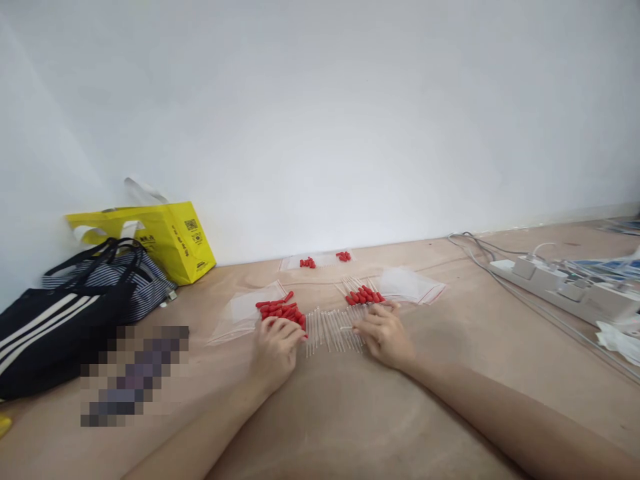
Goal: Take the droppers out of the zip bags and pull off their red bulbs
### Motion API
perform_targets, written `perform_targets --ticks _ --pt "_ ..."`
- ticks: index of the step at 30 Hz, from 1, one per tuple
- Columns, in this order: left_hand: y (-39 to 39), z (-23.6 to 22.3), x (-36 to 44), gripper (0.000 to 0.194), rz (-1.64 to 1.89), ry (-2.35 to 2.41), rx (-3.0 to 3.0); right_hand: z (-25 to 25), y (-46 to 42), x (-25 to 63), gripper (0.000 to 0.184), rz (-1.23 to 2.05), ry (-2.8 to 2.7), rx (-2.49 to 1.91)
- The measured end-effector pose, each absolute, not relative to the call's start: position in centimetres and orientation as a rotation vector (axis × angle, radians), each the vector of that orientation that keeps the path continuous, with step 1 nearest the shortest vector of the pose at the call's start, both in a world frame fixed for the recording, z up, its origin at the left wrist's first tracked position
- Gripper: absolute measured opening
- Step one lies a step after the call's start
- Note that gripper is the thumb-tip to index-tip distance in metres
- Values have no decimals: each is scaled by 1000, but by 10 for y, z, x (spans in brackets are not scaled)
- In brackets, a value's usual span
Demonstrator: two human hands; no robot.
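Low over the table, my left hand [278, 343] has its fingers closed in a pinch, with the end of a small red piece at the fingertips. Right beside it lies a heap of elongated red pieces [281, 312], partly covered by that hand. My right hand [384, 335] pinches a thin pale stick that juts out to the left. Between the two hands, several thin pale sticks [327, 330] lie side by side in a row. Behind my right hand is a bundle of sticks with red heads [365, 295].
Clear plastic bags [407, 285] lie beyond my hands, one at the back with red pieces [343, 256]. Left stand a yellow bag [187, 247] and a black striped bag [65, 333], near a blurred-out patch. A white power strip [565, 287] with cables lies right, before the wall.
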State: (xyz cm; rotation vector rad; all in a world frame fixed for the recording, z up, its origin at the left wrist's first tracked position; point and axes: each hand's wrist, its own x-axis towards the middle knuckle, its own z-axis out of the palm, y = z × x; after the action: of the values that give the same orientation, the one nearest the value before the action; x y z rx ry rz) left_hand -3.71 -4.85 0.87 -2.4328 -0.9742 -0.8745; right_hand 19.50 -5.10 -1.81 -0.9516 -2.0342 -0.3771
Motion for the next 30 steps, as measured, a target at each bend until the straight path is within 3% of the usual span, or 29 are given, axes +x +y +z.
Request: perform_targets --ticks 4,9,14,22,30 --pt "-46 7 -56 20 -968 -1039 -2409 -22 -45 199 21 -310 -2020 -1059" --pt "-28 18 -68 25 -1161 -1349 -2322 -29 -37 190 34 -174 -2035 -1221" --pt "10 47 -78 26 -850 -1967 -2324 -25 -34 173 42 -83 -2069 -1404" --pt "49 51 -72 12 -606 -2199 -2330 -18 -36 149 28 -89 -2156 -1578" --pt "49 51 -66 20 -547 -2205 -2262 -13 -42 151 20 -60 -2170 -1538"
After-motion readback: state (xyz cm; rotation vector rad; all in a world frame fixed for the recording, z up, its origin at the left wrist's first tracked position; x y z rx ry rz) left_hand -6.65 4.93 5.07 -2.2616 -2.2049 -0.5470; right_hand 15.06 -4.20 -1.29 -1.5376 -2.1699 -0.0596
